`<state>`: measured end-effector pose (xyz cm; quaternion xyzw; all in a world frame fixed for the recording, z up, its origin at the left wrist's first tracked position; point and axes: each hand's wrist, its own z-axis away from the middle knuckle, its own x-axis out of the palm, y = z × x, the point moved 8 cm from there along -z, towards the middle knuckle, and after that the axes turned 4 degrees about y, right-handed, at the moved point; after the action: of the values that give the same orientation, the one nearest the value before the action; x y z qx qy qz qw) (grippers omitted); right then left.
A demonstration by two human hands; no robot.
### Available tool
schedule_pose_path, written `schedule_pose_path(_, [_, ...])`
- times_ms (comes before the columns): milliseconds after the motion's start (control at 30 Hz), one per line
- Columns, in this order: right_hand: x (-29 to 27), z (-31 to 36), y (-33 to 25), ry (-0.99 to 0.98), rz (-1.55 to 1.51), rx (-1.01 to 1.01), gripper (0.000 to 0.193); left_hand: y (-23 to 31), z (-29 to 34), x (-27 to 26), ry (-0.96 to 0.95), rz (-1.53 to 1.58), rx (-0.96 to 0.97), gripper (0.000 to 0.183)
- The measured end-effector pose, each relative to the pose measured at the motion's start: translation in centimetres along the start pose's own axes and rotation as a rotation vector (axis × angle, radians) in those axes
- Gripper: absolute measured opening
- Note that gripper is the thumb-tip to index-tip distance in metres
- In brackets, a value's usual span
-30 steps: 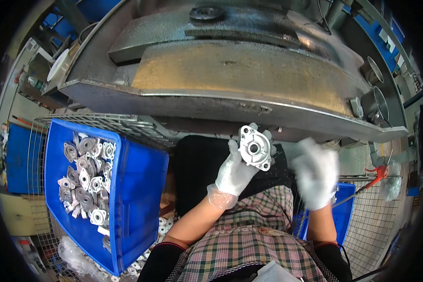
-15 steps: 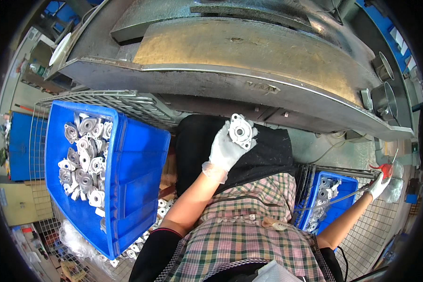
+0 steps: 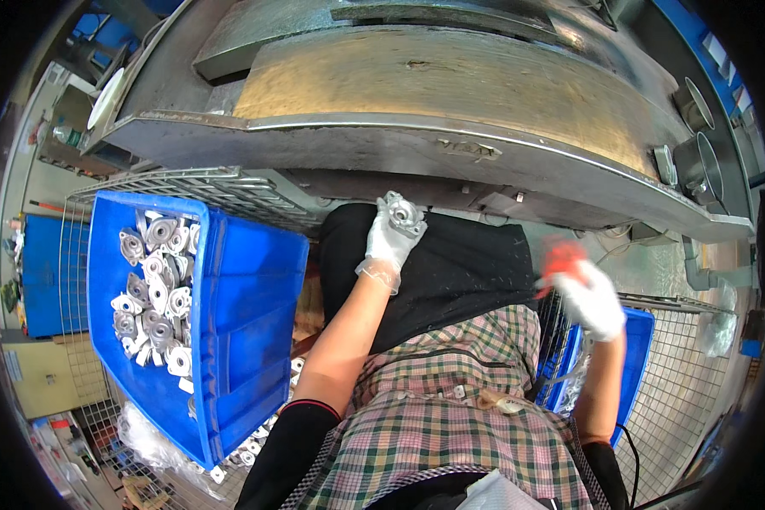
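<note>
My left hand [image 3: 389, 245], in a white glove, is closed around a silver cast metal housing [image 3: 401, 212] with a round central bore and bolt ears. It holds the part over my black-clad lap. To the right, my gloved right hand [image 3: 593, 304] is smeared by motion and grips a red air blow gun [image 3: 563, 262], also blurred. The earlier frame shows that gun's thin nozzle and hose more plainly. At my left, a large blue bin [image 3: 251, 331] is tilted and holds several similar castings [image 3: 155, 285].
A metal workbench [image 3: 450, 76] with a raised front lip spans the far side. Metal cups [image 3: 699, 166] stand at its right end. Wire carts [image 3: 684, 365] flank me, the right one carrying a smaller blue bin [image 3: 637, 357]. Clear plastic bagging [image 3: 149, 442] lies low left.
My right hand has swung inward from the far right with the red air blow gun. My left hand has moved slightly left and up, and the housing is now tilted.
</note>
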<state>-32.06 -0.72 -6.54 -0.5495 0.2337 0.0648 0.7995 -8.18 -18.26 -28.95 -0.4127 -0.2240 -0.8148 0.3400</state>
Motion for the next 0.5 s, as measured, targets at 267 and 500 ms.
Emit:
schedule_pose_path(267, [11.6,-5.2,1.1,-0.277,0.654,-0.015,0.045,1.2,-2.2,-3.1,0.067,-0.047,0.090,0.044])
schedule_pose_path(500, [13.1,-7.2,0.8,-0.293,0.696,-0.042,0.045,1.6,-2.7,-3.6,0.122,0.082,0.123,0.046])
